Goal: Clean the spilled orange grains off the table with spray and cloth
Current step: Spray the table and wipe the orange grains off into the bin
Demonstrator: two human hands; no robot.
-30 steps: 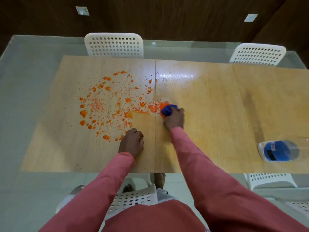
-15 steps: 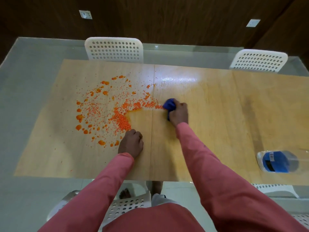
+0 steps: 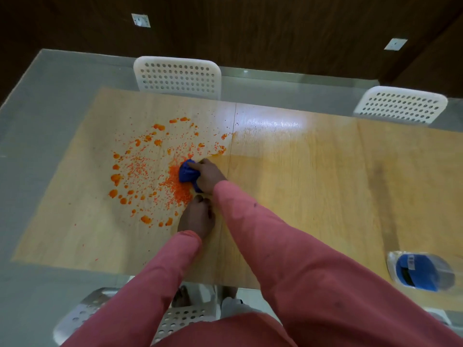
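Orange grains (image 3: 150, 171) lie scattered in a rough circle on the left half of the wooden table (image 3: 300, 184), with a dense pile just left of the cloth. My right hand (image 3: 209, 175) presses a crumpled blue cloth (image 3: 188, 172) onto the table at the spill's right side. My left hand (image 3: 196, 217) rests as a closed fist on the table just below it, holding nothing visible. A clear spray bottle with a blue label (image 3: 421, 271) lies near the table's front right edge.
Two white perforated chairs (image 3: 178, 76) (image 3: 400, 105) stand at the table's far side. Another white chair (image 3: 175, 319) is below me at the near edge. A glass border (image 3: 37, 121) surrounds the wooden top.
My right hand has swept the blue cloth leftward into the spill, pushing grains into a denser pile. The wiped strip to its right is bare. My left fist has stayed put.
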